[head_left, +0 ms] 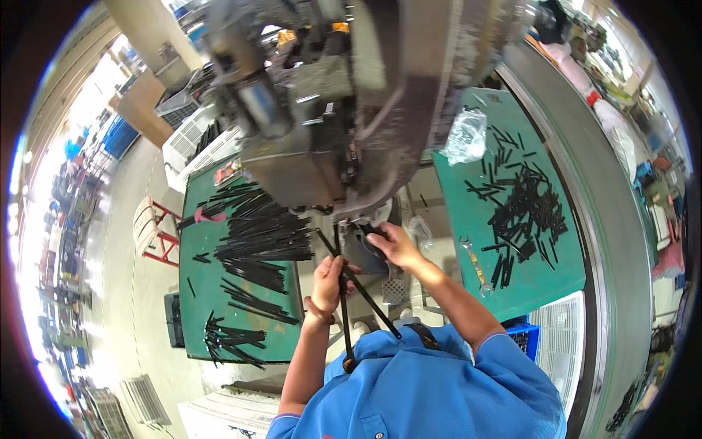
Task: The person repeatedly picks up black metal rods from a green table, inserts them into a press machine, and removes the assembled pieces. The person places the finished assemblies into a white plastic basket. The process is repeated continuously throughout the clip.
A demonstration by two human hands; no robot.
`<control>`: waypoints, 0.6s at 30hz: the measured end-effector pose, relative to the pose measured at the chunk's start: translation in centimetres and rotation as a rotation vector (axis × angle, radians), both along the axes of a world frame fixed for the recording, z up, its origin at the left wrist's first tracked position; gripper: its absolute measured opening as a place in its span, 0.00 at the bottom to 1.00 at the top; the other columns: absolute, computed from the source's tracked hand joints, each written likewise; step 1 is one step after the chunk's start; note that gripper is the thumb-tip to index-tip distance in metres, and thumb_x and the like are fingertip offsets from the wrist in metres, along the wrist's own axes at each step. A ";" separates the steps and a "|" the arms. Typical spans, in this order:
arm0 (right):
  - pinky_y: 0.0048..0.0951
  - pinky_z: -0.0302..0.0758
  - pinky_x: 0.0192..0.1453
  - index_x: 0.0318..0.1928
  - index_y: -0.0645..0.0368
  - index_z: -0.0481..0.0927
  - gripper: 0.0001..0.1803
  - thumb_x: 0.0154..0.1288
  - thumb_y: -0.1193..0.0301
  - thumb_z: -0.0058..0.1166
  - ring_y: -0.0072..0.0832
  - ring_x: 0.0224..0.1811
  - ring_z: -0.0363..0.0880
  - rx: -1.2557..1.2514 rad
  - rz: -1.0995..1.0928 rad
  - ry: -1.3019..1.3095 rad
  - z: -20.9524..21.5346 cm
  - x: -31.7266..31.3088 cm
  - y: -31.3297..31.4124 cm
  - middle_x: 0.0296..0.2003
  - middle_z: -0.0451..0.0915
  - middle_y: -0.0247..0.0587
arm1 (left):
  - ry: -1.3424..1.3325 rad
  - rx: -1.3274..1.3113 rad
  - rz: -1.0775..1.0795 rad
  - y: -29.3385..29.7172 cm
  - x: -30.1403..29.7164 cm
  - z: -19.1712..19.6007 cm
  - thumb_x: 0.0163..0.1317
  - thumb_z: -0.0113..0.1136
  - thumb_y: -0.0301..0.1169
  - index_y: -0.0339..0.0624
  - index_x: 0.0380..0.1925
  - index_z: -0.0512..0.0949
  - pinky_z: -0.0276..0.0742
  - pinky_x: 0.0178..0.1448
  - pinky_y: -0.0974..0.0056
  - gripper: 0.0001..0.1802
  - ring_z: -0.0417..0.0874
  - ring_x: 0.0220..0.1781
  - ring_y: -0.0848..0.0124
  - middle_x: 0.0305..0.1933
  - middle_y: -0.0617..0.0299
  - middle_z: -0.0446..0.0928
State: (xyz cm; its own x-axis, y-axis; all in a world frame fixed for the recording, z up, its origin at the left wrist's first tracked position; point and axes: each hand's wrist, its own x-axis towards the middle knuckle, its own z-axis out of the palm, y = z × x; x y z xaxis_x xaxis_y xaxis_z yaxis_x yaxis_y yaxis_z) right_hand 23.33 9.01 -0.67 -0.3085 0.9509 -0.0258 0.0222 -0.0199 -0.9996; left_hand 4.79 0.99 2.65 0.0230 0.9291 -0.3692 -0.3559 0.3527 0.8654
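Observation:
My left hand [330, 281] is closed around two long black strips [374, 307] that cross at my fingers. One strip slants down to the right across my body; the other runs almost straight from the machine's lower jaw down to my waist. My right hand [395, 247] is closed on a short dark piece [372, 241] close under the jaw, partly hidden by the fingers, and its exact kind is unclear. Directly ahead stands a large metal press-like machine [292, 172], its upper part blurred.
At left, a green table [201, 322] carries bundles of long black strips [252, 234]. A green table [479, 190] at right bears a heap of short black pieces [530, 208], a wrench [476, 267] and a clear plastic bag [466, 136]. A red-framed chair [155, 230] stands farther left.

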 end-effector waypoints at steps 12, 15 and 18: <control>0.25 0.69 0.23 0.35 0.66 0.75 0.13 0.62 0.66 0.55 0.20 0.21 0.72 -0.018 -0.076 -0.222 2.5 -6.0 0.5 0.20 0.75 0.36 | -0.100 0.016 -0.138 0.5 -1.9 -0.2 0.70 0.41 0.36 0.41 0.37 0.66 0.69 0.16 0.74 0.10 0.73 0.15 0.78 0.32 0.53 0.80; 0.24 0.70 0.19 0.32 0.64 0.73 0.13 0.64 0.64 0.53 0.21 0.20 0.74 -0.186 -0.046 -0.219 3.2 -5.6 0.1 0.22 0.76 0.37 | -0.090 0.020 -0.166 0.6 -2.2 -0.1 0.70 0.42 0.36 0.41 0.37 0.67 0.69 0.17 0.74 0.10 0.73 0.15 0.77 0.32 0.53 0.80; 0.24 0.74 0.24 0.31 0.63 0.71 0.16 0.66 0.62 0.50 0.22 0.22 0.77 -0.239 -0.116 -0.140 1.7 -3.8 -0.8 0.25 0.78 0.39 | -0.102 0.006 -0.183 0.8 -2.0 0.1 0.69 0.44 0.36 0.40 0.39 0.67 0.69 0.18 0.73 0.10 0.74 0.16 0.76 0.32 0.52 0.80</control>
